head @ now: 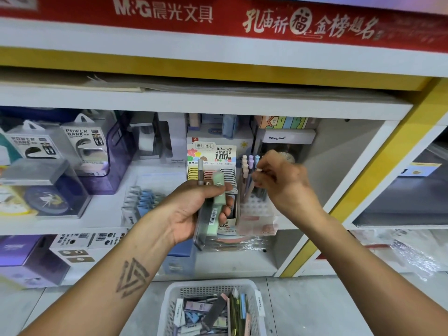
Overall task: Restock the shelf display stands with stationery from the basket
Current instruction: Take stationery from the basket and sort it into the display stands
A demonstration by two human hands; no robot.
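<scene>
My left hand is raised in front of the middle shelf and grips a bundle of stationery: a pale green boxed item, a clear pack and a grey pen sticking up. My right hand pinches a thin pastel pen at the clear pen display stand, where several pastel pens stand upright. A lead-refill display box sits just left of that stand. Below, on the floor, the white basket holds several packs of stationery.
Power bank boxes and a purple bin fill the shelf's left side. A tray of blue clips lies left of my left hand. A yellow post bounds the bay at right. Boxes fill the lower shelf.
</scene>
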